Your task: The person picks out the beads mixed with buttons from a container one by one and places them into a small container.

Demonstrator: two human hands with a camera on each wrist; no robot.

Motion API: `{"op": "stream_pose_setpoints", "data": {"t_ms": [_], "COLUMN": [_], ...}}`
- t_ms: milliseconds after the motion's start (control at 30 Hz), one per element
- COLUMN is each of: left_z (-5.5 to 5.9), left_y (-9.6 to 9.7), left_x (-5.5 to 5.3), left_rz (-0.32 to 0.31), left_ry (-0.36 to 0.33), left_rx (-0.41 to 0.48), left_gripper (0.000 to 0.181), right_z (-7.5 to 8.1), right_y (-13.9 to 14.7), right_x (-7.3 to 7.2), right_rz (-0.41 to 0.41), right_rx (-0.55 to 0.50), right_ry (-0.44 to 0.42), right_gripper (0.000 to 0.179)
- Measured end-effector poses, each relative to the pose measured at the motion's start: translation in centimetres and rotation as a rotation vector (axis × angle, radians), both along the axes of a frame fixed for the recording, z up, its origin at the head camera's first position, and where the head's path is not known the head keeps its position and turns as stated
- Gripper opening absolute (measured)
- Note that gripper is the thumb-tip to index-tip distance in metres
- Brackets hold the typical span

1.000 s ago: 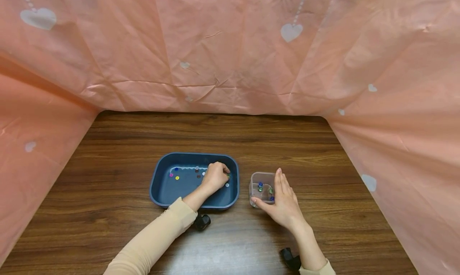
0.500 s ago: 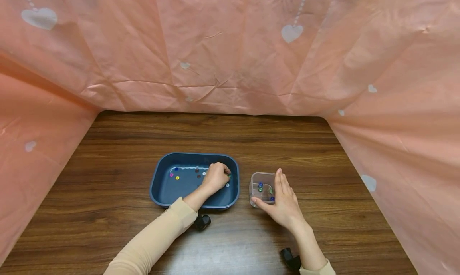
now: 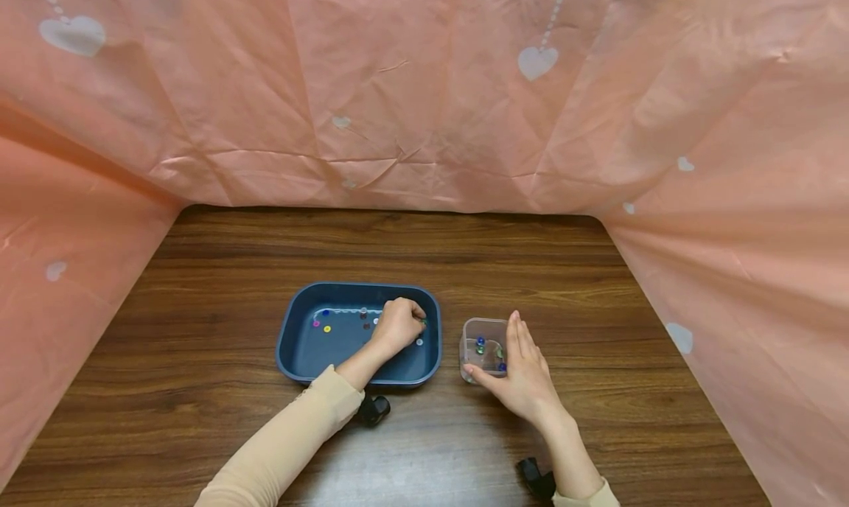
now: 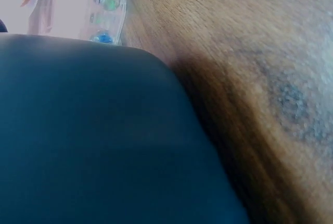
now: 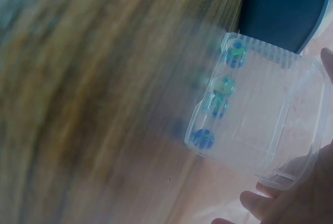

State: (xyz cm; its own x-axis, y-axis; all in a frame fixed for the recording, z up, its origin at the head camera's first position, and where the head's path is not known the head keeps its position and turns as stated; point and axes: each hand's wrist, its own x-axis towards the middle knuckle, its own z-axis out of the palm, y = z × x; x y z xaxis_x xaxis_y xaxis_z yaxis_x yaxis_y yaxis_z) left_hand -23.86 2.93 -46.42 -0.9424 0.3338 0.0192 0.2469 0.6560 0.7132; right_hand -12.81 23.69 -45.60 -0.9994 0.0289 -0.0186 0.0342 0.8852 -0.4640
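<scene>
My left hand (image 3: pixel 396 326) reaches into the blue basin (image 3: pixel 287 345), and its curled fingertips pinch a small green marble (image 3: pixel 424 322) near the right wall. Loose on the basin floor lie a yellow button-like piece (image 3: pixel 327 329), a magenta one (image 3: pixel 316 323) and several others. My right hand (image 3: pixel 527 378) holds the clear plastic box (image 3: pixel 486 321), thumb at its near side and straight fingers along its right side. Inside the box are several glass marbles, including a blue marble (image 5: pixel 203 139) and a green marble (image 5: pixel 225 85). The left wrist view shows mostly the basin's outer wall (image 4: pixel 104 130).
The basin and box stand side by side on a brown wood-grain table (image 3: pixel 232 249), a narrow gap between them. Black wrist devices sit under the left forearm (image 3: pixel 374 411) and the right forearm (image 3: pixel 536 479). A pink curtain (image 3: pixel 424 109) encloses the back and sides.
The left fingertips shift only slightly around the green marble. The right hand, box and basin stay in place.
</scene>
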Motion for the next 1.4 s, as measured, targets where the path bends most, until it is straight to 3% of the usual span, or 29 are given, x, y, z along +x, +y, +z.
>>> {"op": "stream_pose_setpoints", "data": {"t_ms": [400,900,1167,1400], "left_z": [1.2,2.4,2.5,3.5], "left_y": [-0.1,-1.0,-1.5,-1.3], "left_x": [0.4,1.0,1.3,1.9], "left_rz": [0.036,0.088,0.119,0.130], "left_ry": [-0.016,-0.045,-0.031,-0.005], "left_rx": [-0.003,0.056,0.093,0.133], "left_gripper": [0.015,0.016,0.016,0.018], "right_z": [0.0,0.0,0.0,0.0], "right_y": [0.0,0.1,0.0,0.0], "right_x": [0.1,0.1,0.1,0.1], "right_rz": [-0.001,-0.001,-0.001,-0.003], "right_rx": [0.003,-0.002,0.000,0.003], "right_ry": [-0.001,-0.001,0.004,0.011], "right_gripper": [0.114,0.115,0.115,0.115]}}
